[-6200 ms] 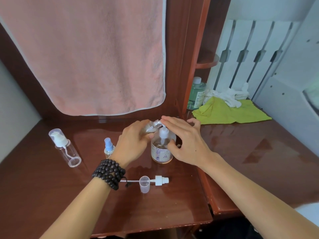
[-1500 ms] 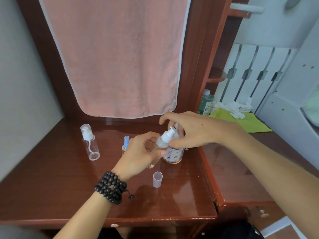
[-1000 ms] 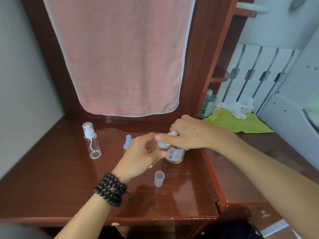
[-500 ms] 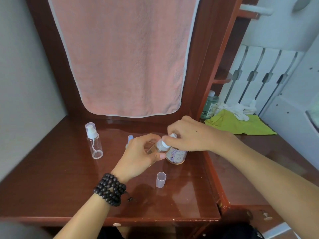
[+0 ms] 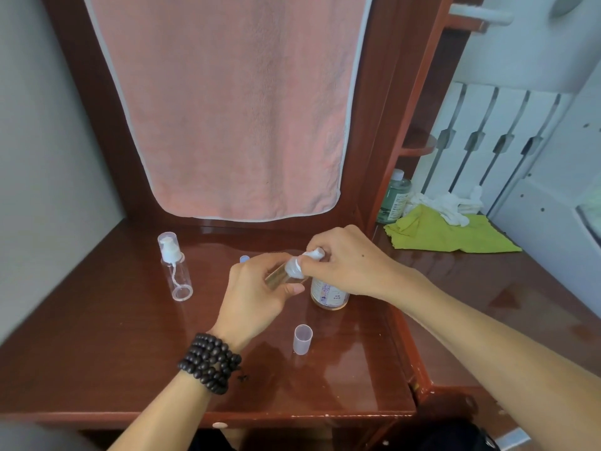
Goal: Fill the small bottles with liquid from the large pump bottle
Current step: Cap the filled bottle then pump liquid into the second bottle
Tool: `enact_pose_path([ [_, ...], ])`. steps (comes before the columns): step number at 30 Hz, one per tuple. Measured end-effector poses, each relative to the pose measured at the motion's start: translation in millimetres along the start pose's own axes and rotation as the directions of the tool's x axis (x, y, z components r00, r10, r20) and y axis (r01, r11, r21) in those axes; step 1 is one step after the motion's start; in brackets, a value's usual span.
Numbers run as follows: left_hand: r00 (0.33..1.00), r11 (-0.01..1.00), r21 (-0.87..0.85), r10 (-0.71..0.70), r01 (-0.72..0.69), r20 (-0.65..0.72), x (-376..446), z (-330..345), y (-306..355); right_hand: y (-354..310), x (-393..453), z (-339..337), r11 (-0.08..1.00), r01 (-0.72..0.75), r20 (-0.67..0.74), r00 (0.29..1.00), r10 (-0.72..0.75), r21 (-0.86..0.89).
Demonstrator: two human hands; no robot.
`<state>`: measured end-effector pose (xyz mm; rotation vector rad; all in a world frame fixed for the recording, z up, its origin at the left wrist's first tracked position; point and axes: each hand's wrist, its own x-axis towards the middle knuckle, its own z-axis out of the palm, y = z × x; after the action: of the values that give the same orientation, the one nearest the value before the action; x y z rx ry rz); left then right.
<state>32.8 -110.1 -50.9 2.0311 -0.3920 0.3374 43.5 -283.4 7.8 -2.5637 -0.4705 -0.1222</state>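
My left hand (image 5: 257, 294) grips a small clear bottle (image 5: 280, 273) holding yellowish liquid, tilted with its neck up to the right. My right hand (image 5: 348, 260) pinches the white pump cap (image 5: 304, 263) sitting on that bottle's neck. Behind both hands the large pump bottle (image 5: 328, 292) stands on the wooden desk (image 5: 113, 336), its top hidden by my right hand. An empty small pump bottle (image 5: 175, 266) with a clear cap stands to the left. A blue-capped small bottle (image 5: 244, 258) peeks out behind my left hand.
A loose clear cap (image 5: 302, 339) stands upright in front of the large bottle. A pink towel (image 5: 227, 102) hangs at the back. To the right lie a green cloth (image 5: 445, 234), white rags (image 5: 452, 205) and a green bottle (image 5: 395, 196).
The pump cap that lay on the desk is now on the small bottle's neck. Over the last second my right hand has stayed on the cap, fingers shifting around it.
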Motion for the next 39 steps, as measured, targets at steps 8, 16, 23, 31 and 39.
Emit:
enact_pose_path([
  [8, 0.989, 0.978, 0.152, 0.149, -0.145, -0.014, 7.1, 7.3, -14.2, 4.5, 3.2, 1.1, 0.980, -0.163, 0.070, 0.985, 0.155, 0.115],
  [16, 0.992, 0.992, 0.028, -0.123, 0.124, -0.027, 8.4, -28.2, -39.9, 24.1, -21.6, 41.9, 0.962, -0.086, 0.539, 0.814, 0.217, -0.258],
  [23, 0.988, 0.988, -0.035, -0.149, 0.151, 0.050, 1.1, -37.1, -51.3, 18.6, -16.8, 66.6, 0.977, 0.017, 0.438, 0.895, 0.079, -0.211],
  [31, 0.979, 0.983, -0.069, -0.164, 0.173, 0.119, -7.2, -40.8, -54.0, -4.2, 28.9, 8.2, 0.877, -0.179, 0.031, 0.982, 0.185, 0.445],
  [39, 0.988, 0.987, -0.094, -0.118, 0.127, 0.102, -3.3, -47.0, -50.9, -25.3, 36.9, 31.7, 0.896, 0.104, -0.149, 0.988, -0.042, 0.432],
])
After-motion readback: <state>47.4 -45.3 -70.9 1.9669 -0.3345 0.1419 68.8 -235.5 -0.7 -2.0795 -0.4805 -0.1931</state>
